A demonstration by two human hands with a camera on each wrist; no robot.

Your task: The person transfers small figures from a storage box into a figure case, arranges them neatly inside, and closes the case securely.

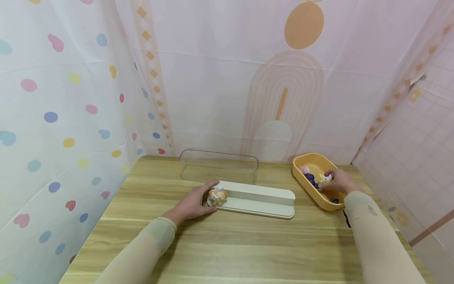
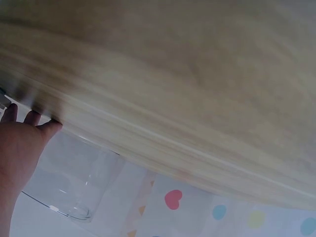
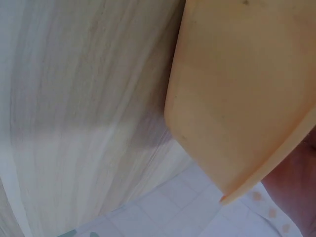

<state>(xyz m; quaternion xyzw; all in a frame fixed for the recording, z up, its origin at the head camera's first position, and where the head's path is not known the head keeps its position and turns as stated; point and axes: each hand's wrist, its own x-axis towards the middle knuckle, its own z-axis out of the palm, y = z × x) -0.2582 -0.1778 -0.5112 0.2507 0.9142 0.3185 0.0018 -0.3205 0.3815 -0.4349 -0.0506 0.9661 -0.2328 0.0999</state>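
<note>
My left hand [image 1: 193, 202] holds the left end of a cream, stepped display base [image 1: 262, 204], fingers at the back and thumb at the front. Next to that thumb, a small orange figurine with a white top [image 1: 217, 196] stands on the lower step. In the left wrist view, fingertips [image 2: 52, 126] lie along the base's edge. Over on the right, my right hand [image 1: 339, 182] reaches into an orange plastic bin [image 1: 300, 179] and pinches a white figurine with yellow on it [image 1: 326, 178]. The bin's outer wall hides those fingers in the right wrist view.
A clear plastic cover [image 1: 218, 165] stands behind the base, near the curtain. Inside the bin are a dark purple figurine [image 1: 310, 179], a pink one [image 1: 304, 170] and a dark piece [image 1: 333, 200]. Patterned curtains [image 1: 213, 98] border the wooden table [image 1: 241, 244].
</note>
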